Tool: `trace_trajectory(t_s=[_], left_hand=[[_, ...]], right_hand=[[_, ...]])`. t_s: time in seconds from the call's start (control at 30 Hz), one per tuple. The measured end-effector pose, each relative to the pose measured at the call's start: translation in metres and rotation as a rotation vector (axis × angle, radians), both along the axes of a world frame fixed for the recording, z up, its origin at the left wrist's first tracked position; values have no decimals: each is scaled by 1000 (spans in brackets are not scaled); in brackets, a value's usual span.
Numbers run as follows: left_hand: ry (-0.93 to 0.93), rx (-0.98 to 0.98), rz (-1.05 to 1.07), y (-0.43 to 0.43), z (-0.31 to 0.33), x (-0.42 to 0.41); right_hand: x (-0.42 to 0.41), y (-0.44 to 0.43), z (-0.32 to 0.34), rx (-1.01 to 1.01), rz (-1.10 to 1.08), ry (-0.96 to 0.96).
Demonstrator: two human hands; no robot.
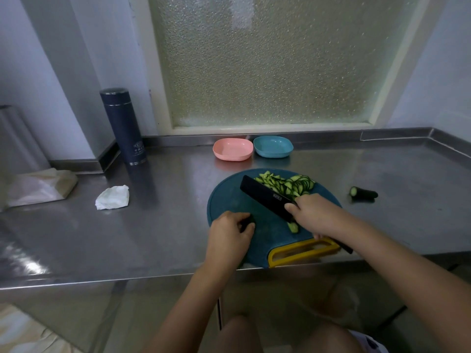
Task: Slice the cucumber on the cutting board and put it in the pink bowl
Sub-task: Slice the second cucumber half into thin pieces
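Observation:
A round teal cutting board (229,197) with a yellow handle lies at the counter's front edge. Several cucumber slices (288,184) are piled at its far side, and a few slices (293,226) lie just under my right hand. My right hand (316,215) grips the handle of a black cleaver (265,194), whose blade slants across the board. My left hand (229,233) holds a small dark cucumber piece (248,221) on the board's left part. The pink bowl (233,149) sits empty behind the board.
A blue bowl (273,147) stands right of the pink one. A cucumber end (363,192) lies on the steel counter to the right. A dark flask (124,126), a crumpled tissue (113,197) and a bag (38,186) are at the left.

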State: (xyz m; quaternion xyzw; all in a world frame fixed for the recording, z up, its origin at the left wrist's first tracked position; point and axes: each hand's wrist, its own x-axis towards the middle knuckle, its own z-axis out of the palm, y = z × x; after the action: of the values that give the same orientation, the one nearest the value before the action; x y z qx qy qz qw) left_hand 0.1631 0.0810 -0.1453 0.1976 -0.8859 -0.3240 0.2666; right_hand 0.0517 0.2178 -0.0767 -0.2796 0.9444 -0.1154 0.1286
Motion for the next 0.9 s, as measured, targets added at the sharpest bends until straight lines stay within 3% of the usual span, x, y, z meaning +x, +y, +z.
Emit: trace_trajectory(t_s=[0.3,0.9], left_hand=[[3,23,102,7,-2,-18],[-15,-17,128,11,-4,-20]], right_hand=[[19,-1,-4,-24,73,-23],[35,-5,-9,-65,21,-36]])
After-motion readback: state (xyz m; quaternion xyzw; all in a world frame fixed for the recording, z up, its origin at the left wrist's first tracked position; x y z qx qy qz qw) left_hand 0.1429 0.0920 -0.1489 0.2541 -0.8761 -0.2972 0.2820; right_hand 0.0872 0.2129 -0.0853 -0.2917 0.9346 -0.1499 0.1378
